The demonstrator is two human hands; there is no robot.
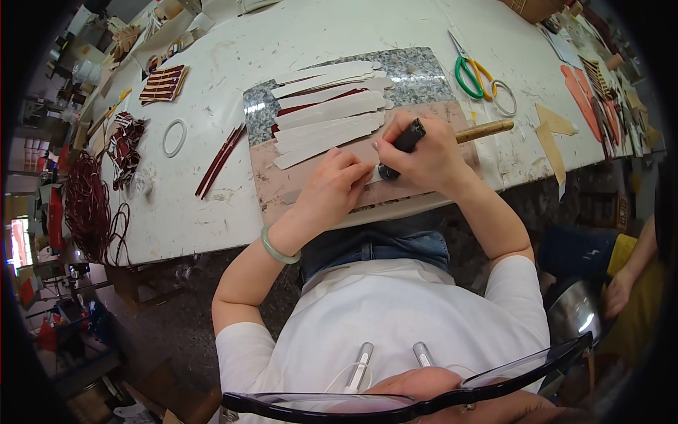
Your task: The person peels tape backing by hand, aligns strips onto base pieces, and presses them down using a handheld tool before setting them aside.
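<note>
Hammer (406, 141), blk head, wood handle, over nr edge of pinkish board (265, 164), R hand (432, 152) fingers wrapped round head, L hand (335, 181) fingertips bunched just beside, can't tell if pinching, wht strips (330, 113) beyond, scissors (467, 58) to R

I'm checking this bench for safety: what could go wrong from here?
The left hand has its fingertips close to the black tool in the right hand, so a slip might pinch them. The overlapping white strips lie near the right hand; brushing against them might disturb their arrangement.
</note>
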